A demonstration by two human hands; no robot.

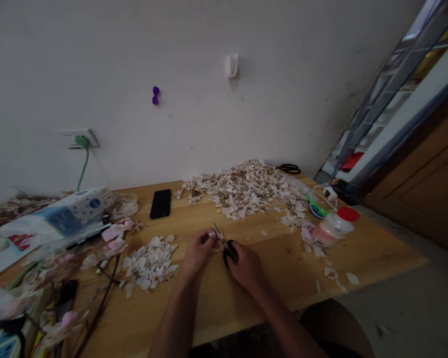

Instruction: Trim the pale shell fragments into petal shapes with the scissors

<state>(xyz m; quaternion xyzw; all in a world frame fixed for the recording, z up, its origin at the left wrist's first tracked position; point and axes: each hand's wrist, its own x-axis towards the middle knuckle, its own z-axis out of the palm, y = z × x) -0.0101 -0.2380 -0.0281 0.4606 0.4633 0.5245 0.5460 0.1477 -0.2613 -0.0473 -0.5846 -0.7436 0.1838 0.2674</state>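
My left hand is closed in a pinch near the middle of the wooden table. Between its fingertips is a small whitish petal-like piece. Black-handled scissors are in my right hand, with fingers through the loops and the blades beside my left fingertips. The gap between the blades is too small to judge. Left of my hands lies a small pile of pale petal-like pieces. A much larger heap of similar, browner pieces spreads against the wall.
A black phone lies behind the small pile. Pink-and-white artificial blossoms on a dark branch and a tissue pack crowd the left. At right stand a red-lidded jar and a white cable. More scissors lie behind the heap.
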